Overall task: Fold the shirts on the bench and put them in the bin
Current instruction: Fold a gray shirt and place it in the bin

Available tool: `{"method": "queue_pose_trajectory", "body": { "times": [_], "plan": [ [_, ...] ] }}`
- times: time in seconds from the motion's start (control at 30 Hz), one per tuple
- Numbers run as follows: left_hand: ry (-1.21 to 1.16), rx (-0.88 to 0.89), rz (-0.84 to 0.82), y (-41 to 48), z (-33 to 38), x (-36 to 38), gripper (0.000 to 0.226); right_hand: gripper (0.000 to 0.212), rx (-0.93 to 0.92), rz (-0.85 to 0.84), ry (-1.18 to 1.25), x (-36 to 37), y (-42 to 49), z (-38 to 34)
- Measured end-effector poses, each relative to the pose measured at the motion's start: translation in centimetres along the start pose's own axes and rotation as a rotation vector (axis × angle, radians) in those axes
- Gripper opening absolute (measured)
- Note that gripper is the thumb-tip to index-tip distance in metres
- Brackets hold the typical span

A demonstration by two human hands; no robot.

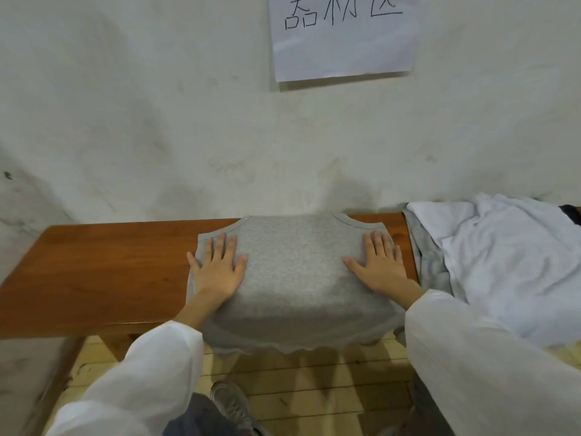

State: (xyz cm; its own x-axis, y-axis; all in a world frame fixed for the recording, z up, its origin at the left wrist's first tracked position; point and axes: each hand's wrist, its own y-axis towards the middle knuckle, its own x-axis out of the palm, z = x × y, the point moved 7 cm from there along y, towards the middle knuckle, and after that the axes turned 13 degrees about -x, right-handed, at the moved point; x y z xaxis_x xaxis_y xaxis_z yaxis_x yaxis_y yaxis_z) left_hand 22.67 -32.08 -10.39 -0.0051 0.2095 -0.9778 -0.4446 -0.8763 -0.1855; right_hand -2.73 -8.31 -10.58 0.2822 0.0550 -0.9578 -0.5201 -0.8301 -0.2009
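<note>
Left of the grey shirt (295, 272) I have bare bench (110, 262) to pass a hand over. The wall (157, 136) closes off the far edge; a heap of clothes (503, 262) just beside my right hand (380, 265) blocks the right end.

- just one view, head-mounted, wide-angle, looking forward and down over the person's own arms
- faces the bench (103, 262) square-on with the wall (157, 121) right behind it
- sits close, floor (298, 379) visible below

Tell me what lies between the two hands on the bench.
In the head view, only the smooth middle of the grey shirt lies between the left hand and the right hand; both press flat on it, nothing else lies there.
</note>
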Motion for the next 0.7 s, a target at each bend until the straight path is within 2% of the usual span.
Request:
{"method": "queue_pose_trajectory", "body": {
  "times": [0.03,0.13,0.17,0.3,0.4,0.47,0.53,0.6,0.63,0.67,0.7],
  "plan": [
    [-0.005,0.016,0.010,-0.3,0.0,-0.4,0.061,0.090,-0.030,0.008,0.003,-0.6,-0.2,0.0],
    [-0.011,0.105,0.144,-2.9,0.1,-1.1,0.057,0.108,-0.130,0.203,0.019,-1.5,-2.4,-1.4],
    [-0.015,0.135,0.170,-3.7,-0.1,-0.7,0.057,0.110,-0.136,0.217,0.037,-0.8,-3.4,-1.9],
    [-0.020,0.130,0.071,-4.9,-0.3,0.9,0.061,0.102,-0.195,0.090,-0.043,1.5,-4.7,-2.4],
    [-0.003,0.080,-0.041,-5.2,0.1,0.7,0.060,0.082,-0.176,-0.004,-0.041,0.7,-3.4,-1.4],
    [0.000,0.075,-0.017,-5.5,0.7,-0.6,0.058,0.071,-0.168,-0.003,-0.023,-0.2,-2.8,-2.0],
    [0.017,0.112,0.142,-6.7,1.9,-2.3,0.050,0.055,-0.217,0.127,-0.004,-1.4,-3.2,-4.2],
    [-0.155,0.180,0.298,-8.7,3.7,-3.8,0.036,0.030,-0.334,0.352,0.124,-3.0,-4.7,-7.5],
    [-0.272,0.223,0.301,-9.8,4.7,-4.2,0.026,0.019,-0.386,0.412,0.210,-3.6,-5.7,-9.2],
    [-0.359,0.274,0.202,-10.8,5.7,-3.6,0.017,0.016,-0.430,0.406,0.281,-3.3,-6.7,-10.6],
    [-0.410,0.313,0.033,-11.6,6.8,-2.3,0.016,0.023,-0.459,0.356,0.308,-2.6,-7.5,-12.0]
  ]
}}
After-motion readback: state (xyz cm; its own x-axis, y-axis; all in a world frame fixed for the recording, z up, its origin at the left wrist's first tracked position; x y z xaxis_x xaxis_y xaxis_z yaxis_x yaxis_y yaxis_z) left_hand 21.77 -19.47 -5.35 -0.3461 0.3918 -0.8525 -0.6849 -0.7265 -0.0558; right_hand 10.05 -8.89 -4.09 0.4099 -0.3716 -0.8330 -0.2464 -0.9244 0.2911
